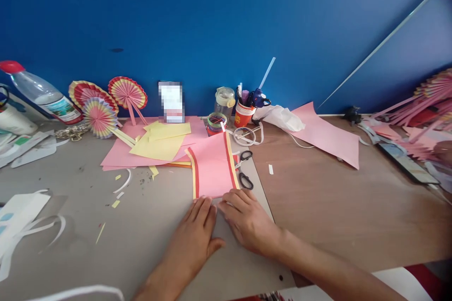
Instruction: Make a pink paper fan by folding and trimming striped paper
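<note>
A pink paper sheet (214, 164) with red and yellow strips along both sides lies in front of me, its far end raised. My left hand (197, 233) rests on its near edge at the left, fingers stretched flat and thumb out to the side. At the near right corner, the bent fingers of my right hand (249, 218) are closed on the sheet's edge; the fingertips are partly hidden. Black-handled scissors (246, 180) lie just beyond the right hand, partly under the sheet.
Yellow sheets (160, 143) lie on larger pink paper (116, 153) behind. Folded paper fans (127, 93) and a plastic bottle (52, 99) lean at the back left. A red cup (243, 115) of pens, a clear jar (225, 99) and a phone (171, 102) stand along the blue wall.
</note>
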Available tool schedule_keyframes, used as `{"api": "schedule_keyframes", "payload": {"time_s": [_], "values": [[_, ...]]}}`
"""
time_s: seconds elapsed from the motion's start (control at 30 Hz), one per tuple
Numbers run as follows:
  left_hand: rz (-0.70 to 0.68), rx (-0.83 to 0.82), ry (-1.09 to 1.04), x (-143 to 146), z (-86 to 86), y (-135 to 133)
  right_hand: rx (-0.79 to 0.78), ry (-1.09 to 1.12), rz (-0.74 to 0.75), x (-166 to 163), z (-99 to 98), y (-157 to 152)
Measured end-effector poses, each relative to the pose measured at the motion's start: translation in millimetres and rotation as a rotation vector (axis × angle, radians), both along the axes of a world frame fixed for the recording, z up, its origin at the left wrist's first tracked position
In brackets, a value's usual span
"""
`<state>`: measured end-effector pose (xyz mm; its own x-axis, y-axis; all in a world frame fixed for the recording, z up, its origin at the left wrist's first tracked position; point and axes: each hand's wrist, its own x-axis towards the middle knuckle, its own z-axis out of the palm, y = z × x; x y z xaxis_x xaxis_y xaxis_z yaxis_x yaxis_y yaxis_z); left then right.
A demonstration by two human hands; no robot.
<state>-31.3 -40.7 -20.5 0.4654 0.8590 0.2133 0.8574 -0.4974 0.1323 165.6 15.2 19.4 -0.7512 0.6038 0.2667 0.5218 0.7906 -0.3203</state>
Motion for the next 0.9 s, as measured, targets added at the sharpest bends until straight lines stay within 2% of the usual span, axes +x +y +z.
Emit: {"api": "schedule_keyframes", "payload": {"time_s": [0.17, 0.33, 0.63, 0.9], "values": [[0.111, -0.070, -0.019, 10, 3.9, 4, 0.041, -0.026, -0.015, -4, -19.5, 8], [0.223, -0.096, -0.076, 23, 2.8, 4, 0.031, -0.053, -0.054, -6, -27.8, 10], [0.157, -0.135, -0.001, 27, 23.6, 34, -0.069, -0.074, -0.072, -3, -26.9, 16], [0.174, -0.063, 0.010, 26, 9.8, 31, -0.061, -0.121, -0.095, -3, -26.4, 17]]}}
